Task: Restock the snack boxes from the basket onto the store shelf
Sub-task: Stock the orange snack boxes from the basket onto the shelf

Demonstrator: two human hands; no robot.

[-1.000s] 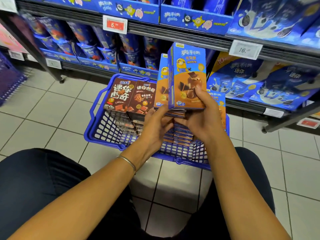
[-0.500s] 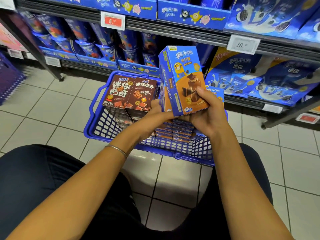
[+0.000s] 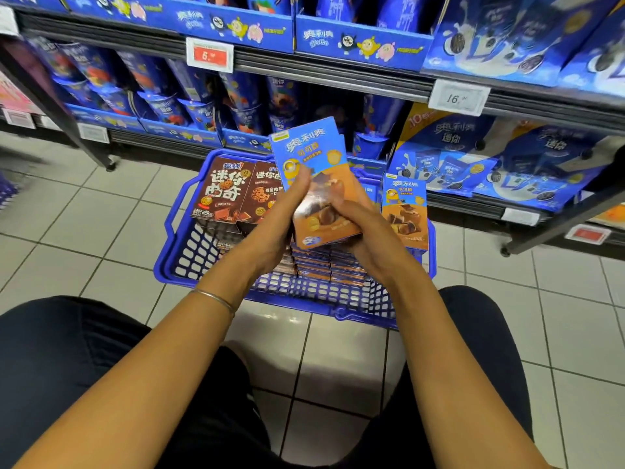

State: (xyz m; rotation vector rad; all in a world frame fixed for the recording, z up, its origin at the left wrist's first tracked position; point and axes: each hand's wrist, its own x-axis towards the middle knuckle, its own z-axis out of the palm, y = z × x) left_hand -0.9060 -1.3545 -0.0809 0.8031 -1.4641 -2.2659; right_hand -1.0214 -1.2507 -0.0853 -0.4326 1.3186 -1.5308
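Note:
A small stack of blue-and-orange snack boxes (image 3: 313, 154) is held above the blue basket (image 3: 176, 238), tilted to the left. My left hand (image 3: 280, 218) grips the stack's left side, thumb across the front. My right hand (image 3: 365, 231) grips its lower right corner. In the basket stand brown cookie boxes (image 3: 225, 191) at the left, one more blue-and-orange box (image 3: 404, 211) upright at the right, and flat stacks of boxes (image 3: 324, 262) beneath my hands. The store shelf (image 3: 321, 79) rises just behind the basket.
The low shelf holds blue snack cups (image 3: 162, 106) at the left and large blue cookie packs (image 3: 507, 164) at the right. Price tags (image 3: 209, 55) hang on the shelf rail. The basket sits on a white tiled floor (image 3: 84, 231). My dark-trousered knees flank it.
The held boxes have turned from edge-on to face the camera and tilted left. My left thumb has come onto the front. The camera has dipped, so the shelf sits lower in view.

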